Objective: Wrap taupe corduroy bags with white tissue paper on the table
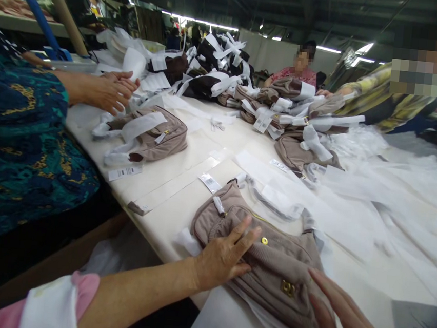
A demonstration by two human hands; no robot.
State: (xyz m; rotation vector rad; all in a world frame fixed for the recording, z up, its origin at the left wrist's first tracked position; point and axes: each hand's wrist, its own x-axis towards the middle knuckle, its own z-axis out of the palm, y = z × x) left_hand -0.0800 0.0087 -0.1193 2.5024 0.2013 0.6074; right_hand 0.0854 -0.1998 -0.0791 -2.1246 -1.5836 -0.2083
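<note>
A taupe handbag (267, 261) with gold hardware and a brass zip lies flat at the near table edge. Its strap (272, 200) is wrapped in white paper and a tag (209, 183) sticks out at its upper left. My left hand (225, 255) rests on the bag's left part, fingers spread, holding nothing. My right hand (350, 321) is at the bag's right end, fingers stretched out and partly cut off by the frame. White tissue paper (226, 319) lies beneath the bag's lower side.
To the left, a co-worker's hands (113, 89) are above another taupe bag (161, 135). Dark bags (208, 54) and taupe bags (287, 90) are heaped at the back. Thin white wrapping sheets (400, 202) cover the right side. Other people stand across the table.
</note>
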